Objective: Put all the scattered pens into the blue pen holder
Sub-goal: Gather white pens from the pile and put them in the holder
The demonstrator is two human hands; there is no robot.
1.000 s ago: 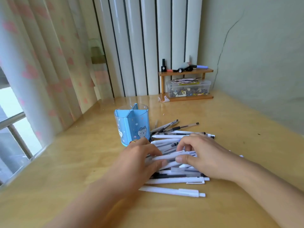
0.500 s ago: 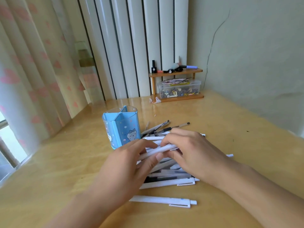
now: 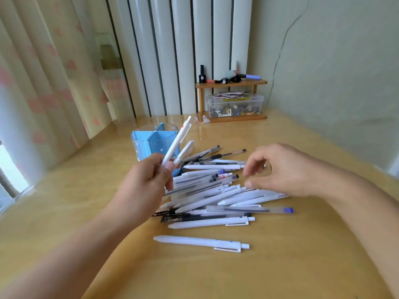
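Note:
Two white pens [image 3: 177, 141] stick up tilted from my left hand [image 3: 151, 180], which grips their lower ends in front of the blue pen holder [image 3: 149, 139]. The holder stands upright on the wooden desk [image 3: 302, 255], divided into compartments, with no pens showing inside. A pile of several white, clear and black pens [image 3: 216, 190] lies to its right. My right hand [image 3: 278, 169] hovers over the pile's right side, fingers apart, holding nothing. One white pen [image 3: 200, 243] lies alone nearest me.
A small wooden shelf [image 3: 232, 83] with small items on top and a clear box [image 3: 235, 104] beneath stands at the desk's back corner. Curtains hang on the left, a wall runs along the right.
My left hand has lifted two white pens off the pile and tipped them upright by the holder. My right hand let go and moved right, opening above the pile.

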